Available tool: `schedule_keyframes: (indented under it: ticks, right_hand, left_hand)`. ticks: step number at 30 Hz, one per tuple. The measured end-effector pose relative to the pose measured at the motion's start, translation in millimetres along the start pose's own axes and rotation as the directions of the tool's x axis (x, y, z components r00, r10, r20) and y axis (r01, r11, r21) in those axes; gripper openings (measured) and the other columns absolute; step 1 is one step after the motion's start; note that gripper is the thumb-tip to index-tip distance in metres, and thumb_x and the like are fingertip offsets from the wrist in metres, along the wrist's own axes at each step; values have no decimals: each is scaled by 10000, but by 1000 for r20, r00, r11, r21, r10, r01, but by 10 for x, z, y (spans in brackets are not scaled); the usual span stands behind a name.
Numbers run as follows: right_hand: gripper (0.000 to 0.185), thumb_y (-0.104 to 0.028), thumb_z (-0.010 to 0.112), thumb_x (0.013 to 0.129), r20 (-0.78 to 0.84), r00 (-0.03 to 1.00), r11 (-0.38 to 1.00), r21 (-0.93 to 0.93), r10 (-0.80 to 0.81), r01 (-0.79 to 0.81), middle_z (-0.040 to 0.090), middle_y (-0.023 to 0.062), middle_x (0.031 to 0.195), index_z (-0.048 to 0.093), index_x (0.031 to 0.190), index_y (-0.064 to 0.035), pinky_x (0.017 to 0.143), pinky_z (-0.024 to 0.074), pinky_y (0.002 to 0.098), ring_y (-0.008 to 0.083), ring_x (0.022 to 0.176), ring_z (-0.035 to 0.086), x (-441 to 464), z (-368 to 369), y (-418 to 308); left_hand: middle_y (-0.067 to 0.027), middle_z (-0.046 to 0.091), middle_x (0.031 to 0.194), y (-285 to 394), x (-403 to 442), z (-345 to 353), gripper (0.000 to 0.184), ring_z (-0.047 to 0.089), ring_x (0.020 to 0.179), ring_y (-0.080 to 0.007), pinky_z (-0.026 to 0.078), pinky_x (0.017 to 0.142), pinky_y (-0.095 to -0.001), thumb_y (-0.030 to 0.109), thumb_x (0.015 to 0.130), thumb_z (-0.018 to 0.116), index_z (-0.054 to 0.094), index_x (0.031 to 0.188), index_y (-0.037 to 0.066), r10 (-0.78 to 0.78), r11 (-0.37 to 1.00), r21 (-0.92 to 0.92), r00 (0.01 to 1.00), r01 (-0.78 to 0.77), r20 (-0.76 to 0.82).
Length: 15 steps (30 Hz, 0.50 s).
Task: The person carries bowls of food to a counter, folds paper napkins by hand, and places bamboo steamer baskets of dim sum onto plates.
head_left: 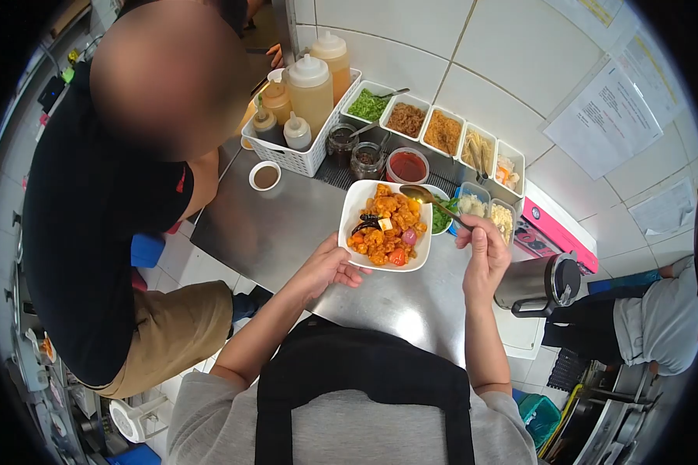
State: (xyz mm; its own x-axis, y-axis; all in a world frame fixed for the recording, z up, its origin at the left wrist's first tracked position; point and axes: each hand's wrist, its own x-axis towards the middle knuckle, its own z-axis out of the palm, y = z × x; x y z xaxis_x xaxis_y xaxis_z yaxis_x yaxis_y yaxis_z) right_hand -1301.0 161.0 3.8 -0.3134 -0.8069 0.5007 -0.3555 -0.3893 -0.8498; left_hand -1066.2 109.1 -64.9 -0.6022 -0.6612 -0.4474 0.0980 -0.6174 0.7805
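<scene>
My left hand (329,267) grips the lower left edge of a white square bowl (354,200), thumb at its side and fingers partly under it. Inside the bowl lie orange-glazed fried pieces (399,209) with red chunks, a dark dried chili and a small pale cube on top. My right hand (485,252) is closed around the handle of a metal spoon (416,193). The spoon's head is over the bowl's upper right, close to the food; whether it touches is unclear. Just beyond the bowl stands a tub of red sauce (407,166).
Squeeze bottles (310,85) fill a white basket (310,161) at the back left. Several topping containers (406,118) line the wall. A small brown sauce cup (265,177) stands on the steel counter (287,225). At right is a metal jug (539,283). A co-worker (85,194) leans in from the left.
</scene>
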Motion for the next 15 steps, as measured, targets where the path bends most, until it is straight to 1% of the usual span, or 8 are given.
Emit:
schedule_keyframes:
  ticks: [3,4,6,9,10,12,13,15]
  right_hand:
    - [273,-215,493,911,-19,924,831,445,381,-334,582,75,714,586,964,36,571,446,242,123,606,537,-40,2,168]
    - [273,-215,493,911,-22,923,830,446,384,-334,582,75,714,586,964,36,571,446,242,123,606,537,-23,-20,251]
    - [274,-209,501,906,57,843,664,589,535,-461,595,84,731,582,971,45,569,463,253,125,623,555,17,-46,409]
    - [284,-204,513,898,2,840,666,608,543,-432,613,102,765,579,993,55,586,484,255,124,644,569,196,-16,556]
    - [284,-204,513,898,-7,839,669,608,544,-429,613,102,765,579,993,55,586,484,255,124,644,569,278,3,639]
    - [269,-174,525,887,-55,883,830,371,467,-416,629,114,784,579,1011,59,580,494,251,128,640,583,470,64,860]
    - [269,-174,525,887,-66,884,834,370,463,-409,629,114,784,579,1011,59,580,494,251,128,640,583,531,101,982]
    - [255,-143,547,868,52,907,904,75,418,-421,641,117,805,581,1019,60,563,499,234,108,624,582,640,179,1162]
  left_hand:
    - [-179,623,846,12,48,4,445,601,596,-133,531,561,-260,107,802,365,279,1232,36,-10,1000,2,1000,10,10]
    - [-179,623,846,23,66,9,445,601,596,-133,531,561,-260,107,802,365,279,1232,36,-14,1000,5,1000,14,12]
    - [-186,624,850,33,91,21,441,604,597,-136,534,559,-260,102,802,360,275,1230,31,-8,1000,-17,1000,8,6]
    - [-200,621,862,39,124,13,441,605,595,-141,539,559,-263,96,805,349,266,1233,32,17,1000,-27,1000,-17,11]
    - [-200,621,862,15,130,-2,441,605,595,-141,539,559,-263,96,805,349,266,1233,32,13,1000,-24,1000,-13,18]
    - [-252,608,883,-25,136,-52,475,615,583,-163,546,556,-257,73,792,356,252,1253,23,18,997,-74,1000,-19,-11]
    - [-252,608,883,-27,117,-64,475,615,583,-163,546,556,-257,73,792,356,252,1253,23,19,997,-68,1000,-19,0]
    - [-254,608,871,-33,77,-80,467,615,586,-169,546,551,-262,54,787,351,262,1244,17,7,997,-72,999,-10,-42]
